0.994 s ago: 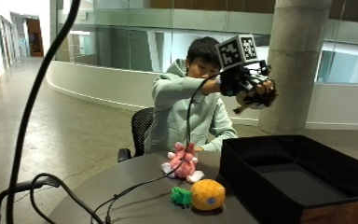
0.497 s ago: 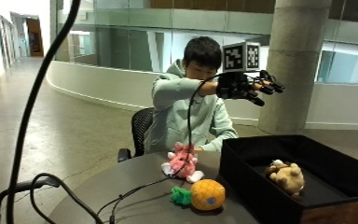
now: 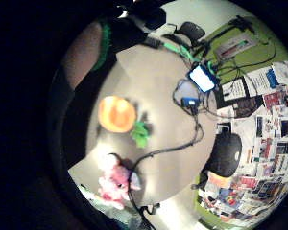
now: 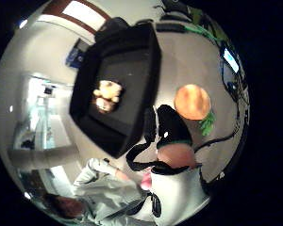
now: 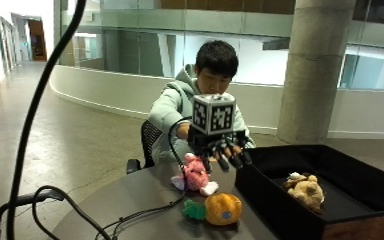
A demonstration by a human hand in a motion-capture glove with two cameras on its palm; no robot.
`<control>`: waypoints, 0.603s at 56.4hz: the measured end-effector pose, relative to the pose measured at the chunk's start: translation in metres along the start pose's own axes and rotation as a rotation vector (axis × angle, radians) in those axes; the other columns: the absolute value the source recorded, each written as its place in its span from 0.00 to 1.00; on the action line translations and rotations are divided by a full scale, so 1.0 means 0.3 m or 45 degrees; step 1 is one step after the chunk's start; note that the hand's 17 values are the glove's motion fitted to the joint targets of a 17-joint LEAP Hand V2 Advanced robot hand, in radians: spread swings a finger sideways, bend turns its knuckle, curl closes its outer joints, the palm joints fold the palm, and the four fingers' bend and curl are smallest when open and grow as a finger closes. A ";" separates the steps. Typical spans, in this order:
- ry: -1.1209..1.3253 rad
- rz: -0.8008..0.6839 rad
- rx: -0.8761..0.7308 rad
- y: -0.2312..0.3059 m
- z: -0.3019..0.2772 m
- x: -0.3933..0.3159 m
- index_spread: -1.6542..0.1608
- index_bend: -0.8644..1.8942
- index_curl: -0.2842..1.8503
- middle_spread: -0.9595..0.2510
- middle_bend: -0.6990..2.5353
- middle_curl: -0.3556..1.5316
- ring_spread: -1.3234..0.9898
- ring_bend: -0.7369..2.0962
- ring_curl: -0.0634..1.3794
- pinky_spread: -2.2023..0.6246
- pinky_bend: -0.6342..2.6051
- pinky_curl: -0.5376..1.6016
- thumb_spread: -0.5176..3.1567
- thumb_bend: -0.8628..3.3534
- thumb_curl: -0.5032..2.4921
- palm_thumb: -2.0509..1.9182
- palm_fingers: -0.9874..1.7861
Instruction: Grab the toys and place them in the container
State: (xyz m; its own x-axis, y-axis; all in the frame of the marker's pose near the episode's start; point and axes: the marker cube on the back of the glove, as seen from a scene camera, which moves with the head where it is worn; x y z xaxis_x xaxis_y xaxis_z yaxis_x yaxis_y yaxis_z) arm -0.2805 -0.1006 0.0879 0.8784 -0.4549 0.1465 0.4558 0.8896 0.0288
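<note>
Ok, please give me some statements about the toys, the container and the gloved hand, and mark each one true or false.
1. The brown plush toy lies inside the black container. True.
2. The pink plush toy is in the container. False: it stands on the table, outside the container.
3. The gloved right hand holds the orange round toy. False: the hand is above the table with its fingers spread and holds nothing; the orange toy lies on the table.
4. A small green toy lies right beside the orange toy. True.
5. Two toys lie in the container. False: only the brown one shows in it.
</note>
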 end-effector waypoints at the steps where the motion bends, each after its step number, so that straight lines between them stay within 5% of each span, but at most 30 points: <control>1: 0.003 0.002 -0.019 -0.004 0.031 0.008 0.77 0.36 0.30 0.79 0.26 0.35 0.56 0.32 0.24 0.79 0.44 0.42 0.53 0.21 0.30 0.55 0.30; 13: -0.054 0.070 -0.250 0.007 0.413 -0.012 0.77 0.37 0.28 0.80 0.25 0.34 0.57 0.33 0.24 0.80 0.45 0.42 0.53 0.22 0.30 0.58 0.32; 21: -0.115 0.054 -0.039 -0.033 0.444 -0.022 0.76 0.36 0.26 0.76 0.29 0.34 0.51 0.53 0.31 0.73 0.50 0.42 0.54 0.26 0.33 0.67 0.61; 34: -0.127 0.012 -0.084 -0.021 0.444 -0.067 0.76 0.44 0.32 0.64 0.44 0.45 0.44 0.63 0.42 0.66 0.46 0.43 0.39 0.26 0.41 0.72 0.81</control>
State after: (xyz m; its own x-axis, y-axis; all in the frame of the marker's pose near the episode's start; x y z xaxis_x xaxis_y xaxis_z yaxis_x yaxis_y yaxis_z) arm -0.3202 -0.0915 0.2165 0.8655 -0.4373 0.2443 0.4591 0.8876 -0.0376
